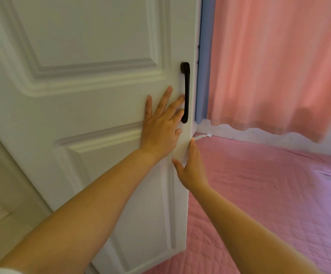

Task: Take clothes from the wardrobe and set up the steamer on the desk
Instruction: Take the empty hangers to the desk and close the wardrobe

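Left hand (159, 129): fingers straight and spread, palm flat on the wardrobe door (93, 107); two fingertips reach the handle (185, 91) but curl round nothing.

Right hand (192, 167): fingers straight, released, at 5 o'clock from the left hand, laid along the door's free edge; grasping nothing.

Handle: dark, slim vertical bar at the door's 3 o'clock side, fixed at both ends. Likely rigid and the proper place to take hold.

Wardrobe door: white, moulded panels, fills the view from 9 to 12 o'clock. Judged stiff, moderately heavy, smooth-painted, swinging on hinges; the edge offers a second grip.

Surroundings: pink curtain (275, 62) at 2 o'clock, pink quilted cover (269, 204) at 4 o'clock.

Clothes, steamer, desk: not in view.

Brands, labels, writing: none legible.
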